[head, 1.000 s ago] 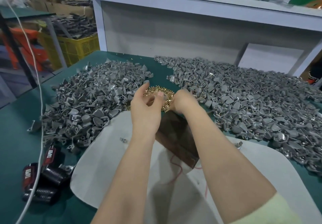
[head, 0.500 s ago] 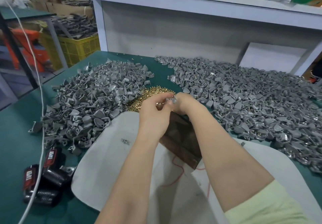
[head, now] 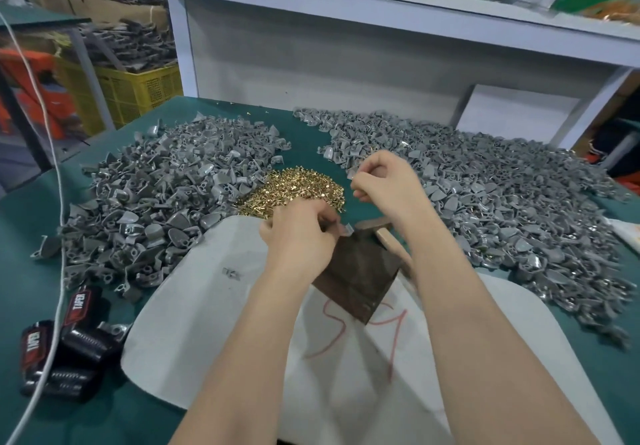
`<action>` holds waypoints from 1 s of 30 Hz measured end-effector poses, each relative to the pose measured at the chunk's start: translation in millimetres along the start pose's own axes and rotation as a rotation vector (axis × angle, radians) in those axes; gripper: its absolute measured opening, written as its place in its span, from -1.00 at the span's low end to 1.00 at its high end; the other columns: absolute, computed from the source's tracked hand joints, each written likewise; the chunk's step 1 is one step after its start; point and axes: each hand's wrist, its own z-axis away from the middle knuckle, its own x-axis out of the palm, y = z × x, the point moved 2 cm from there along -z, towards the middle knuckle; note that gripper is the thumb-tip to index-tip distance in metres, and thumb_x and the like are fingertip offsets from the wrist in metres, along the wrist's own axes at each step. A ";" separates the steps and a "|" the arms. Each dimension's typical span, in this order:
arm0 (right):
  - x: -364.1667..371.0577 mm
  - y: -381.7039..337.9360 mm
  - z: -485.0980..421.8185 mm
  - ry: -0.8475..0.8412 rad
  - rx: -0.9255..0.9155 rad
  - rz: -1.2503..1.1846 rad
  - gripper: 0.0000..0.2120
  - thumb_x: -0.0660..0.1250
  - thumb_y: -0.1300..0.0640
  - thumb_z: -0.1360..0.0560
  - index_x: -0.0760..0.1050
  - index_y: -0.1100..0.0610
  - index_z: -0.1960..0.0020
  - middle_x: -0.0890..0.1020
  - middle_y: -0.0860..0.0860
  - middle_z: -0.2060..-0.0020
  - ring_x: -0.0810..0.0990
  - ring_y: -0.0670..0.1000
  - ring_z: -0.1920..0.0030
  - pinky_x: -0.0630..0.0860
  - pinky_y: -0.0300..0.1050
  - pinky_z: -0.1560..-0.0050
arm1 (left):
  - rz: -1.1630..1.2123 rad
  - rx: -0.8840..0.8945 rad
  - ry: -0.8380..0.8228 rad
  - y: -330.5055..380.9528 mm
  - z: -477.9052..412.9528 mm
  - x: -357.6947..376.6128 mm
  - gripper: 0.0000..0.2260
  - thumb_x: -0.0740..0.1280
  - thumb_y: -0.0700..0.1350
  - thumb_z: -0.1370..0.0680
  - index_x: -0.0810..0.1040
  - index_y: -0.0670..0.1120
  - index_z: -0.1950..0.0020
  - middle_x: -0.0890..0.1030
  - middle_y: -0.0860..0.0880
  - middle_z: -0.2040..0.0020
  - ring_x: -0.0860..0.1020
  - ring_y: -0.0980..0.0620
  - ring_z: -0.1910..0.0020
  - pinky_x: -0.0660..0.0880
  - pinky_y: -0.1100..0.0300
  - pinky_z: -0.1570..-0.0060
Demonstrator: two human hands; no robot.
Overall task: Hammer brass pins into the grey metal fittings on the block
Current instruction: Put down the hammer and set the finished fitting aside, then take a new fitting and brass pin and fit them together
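A dark brown block [head: 360, 271] lies on a white sheet [head: 207, 306] in front of me. My left hand [head: 298, 237] pinches a small grey metal fitting [head: 347, 229] at the block's far corner. My right hand [head: 384, 185] hovers above and beyond the block with its fingers curled, pinching something small and grey that I cannot make out. A heap of brass pins [head: 298, 190] lies just beyond my left hand. A hammer [head: 384, 233] with a wooden handle rests at the block's right side, partly hidden by my right forearm.
Large heaps of grey fittings lie to the left [head: 156, 195] and right [head: 502, 195] on the green table [head: 27, 264]. Black packs marked TAPER [head: 62, 340] and a white cable [head: 52, 271] sit at the near left. A white shelf [head: 346, 1] rises behind.
Both hands left the brass pin heap. My left hand came down to the block's far corner with a fitting, and my right hand moved up and to the right.
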 end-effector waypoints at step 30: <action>-5.7 28.7 51.5 0.063 0.019 -0.163 -0.87 0.25 0.36 -0.53 0.54 0.20 0.07 0.66 0.11 0.23 0.67 -0.05 0.25 0.58 -0.26 0.19 | -0.115 0.102 0.000 0.9 2.1 5.0 -0.97 0.34 -0.01 -0.52 0.57 0.11 0.07 0.45 0.07 0.03 0.42 -0.10 -0.19 0.27 0.05 -0.10</action>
